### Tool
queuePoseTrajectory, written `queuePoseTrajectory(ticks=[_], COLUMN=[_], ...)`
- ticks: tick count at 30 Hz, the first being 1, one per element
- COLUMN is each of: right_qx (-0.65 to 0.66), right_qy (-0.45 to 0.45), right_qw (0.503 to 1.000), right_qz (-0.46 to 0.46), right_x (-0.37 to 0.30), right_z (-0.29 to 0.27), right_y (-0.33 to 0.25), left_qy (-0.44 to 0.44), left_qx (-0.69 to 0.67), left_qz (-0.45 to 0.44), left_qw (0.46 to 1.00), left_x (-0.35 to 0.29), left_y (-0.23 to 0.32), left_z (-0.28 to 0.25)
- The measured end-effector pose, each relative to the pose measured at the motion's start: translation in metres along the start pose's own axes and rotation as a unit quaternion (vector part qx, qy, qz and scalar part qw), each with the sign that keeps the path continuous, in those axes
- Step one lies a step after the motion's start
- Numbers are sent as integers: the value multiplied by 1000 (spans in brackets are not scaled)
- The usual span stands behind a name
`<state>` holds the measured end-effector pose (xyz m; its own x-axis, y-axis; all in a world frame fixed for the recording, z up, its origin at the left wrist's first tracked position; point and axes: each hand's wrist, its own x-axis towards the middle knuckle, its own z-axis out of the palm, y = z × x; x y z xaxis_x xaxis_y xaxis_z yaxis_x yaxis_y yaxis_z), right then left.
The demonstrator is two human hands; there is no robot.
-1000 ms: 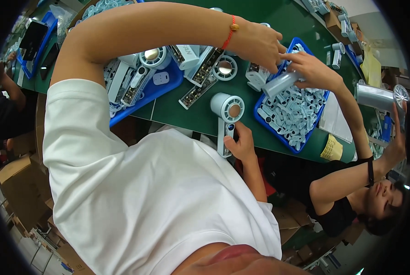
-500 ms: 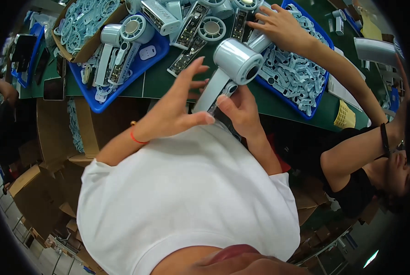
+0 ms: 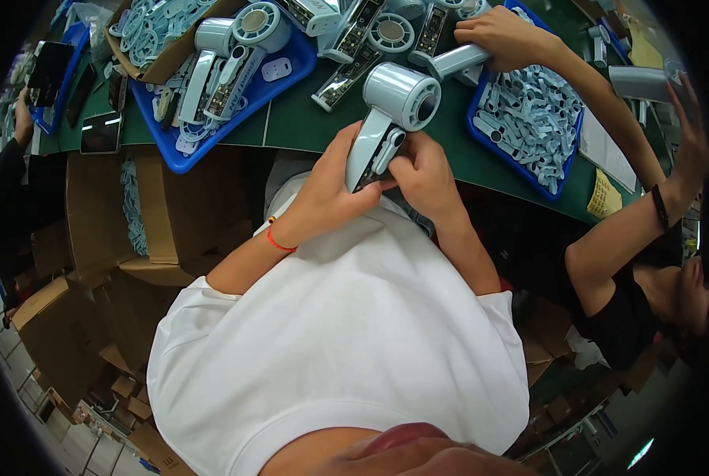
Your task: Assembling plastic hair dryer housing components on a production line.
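A pale blue handheld fan (image 3: 402, 95) is held upright but tilted in front of my chest, its round head pointing up and to the right. My left hand (image 3: 335, 186) wraps the lower handle from the left, fingers mostly behind it. My right hand (image 3: 427, 176) grips the handle's right side, its thumb by the lower end. Along the handle's open side a small dark loop-shaped part and some circuit board show. Just beyond, a co-worker's hand (image 3: 513, 38) is on another pale blue fan handle (image 3: 459, 60).
Several unfinished fans (image 3: 390, 33) lie on the green table (image 3: 299, 119). On the left, a blue tray (image 3: 182, 163) holds fan pieces beside a cardboard box (image 3: 164, 75) of pale blue rings. A blue bin (image 3: 551, 190) of small parts stands right. Cardboard boxes (image 3: 93, 214) sit below the table.
My left hand, spread and apart from the handle before, has closed around it. The co-worker's hand has shifted the other fan handle slightly. The whole view has shifted a little.
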<state>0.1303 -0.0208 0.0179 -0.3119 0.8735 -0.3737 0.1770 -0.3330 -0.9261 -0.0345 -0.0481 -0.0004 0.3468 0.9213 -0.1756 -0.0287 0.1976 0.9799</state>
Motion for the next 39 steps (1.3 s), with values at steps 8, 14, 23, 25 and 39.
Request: queuePoseTrajectory(ticks=[8, 14, 23, 25, 39], right_qx=[-10, -69, 90, 8, -320], right_qy=[3, 22, 85, 132, 148], right_qw=[991, 993, 977, 948, 852], right_qz=[-130, -91, -174, -290, -388], right_x=[-1, 2, 24, 20, 47], right_z=[1, 0, 16, 7, -4], right_y=[17, 18, 32, 15, 53], left_qy=[41, 49, 86, 158, -29], left_qx=[193, 152, 208, 251, 269], left_qz=[102, 44, 222, 336, 490], left_qw=[975, 986, 949, 894, 829], left_x=[5, 5, 14, 13, 4], left_y=[-15, -10, -21, -19, -29], left_z=[-10, -12, -3, -3, -6])
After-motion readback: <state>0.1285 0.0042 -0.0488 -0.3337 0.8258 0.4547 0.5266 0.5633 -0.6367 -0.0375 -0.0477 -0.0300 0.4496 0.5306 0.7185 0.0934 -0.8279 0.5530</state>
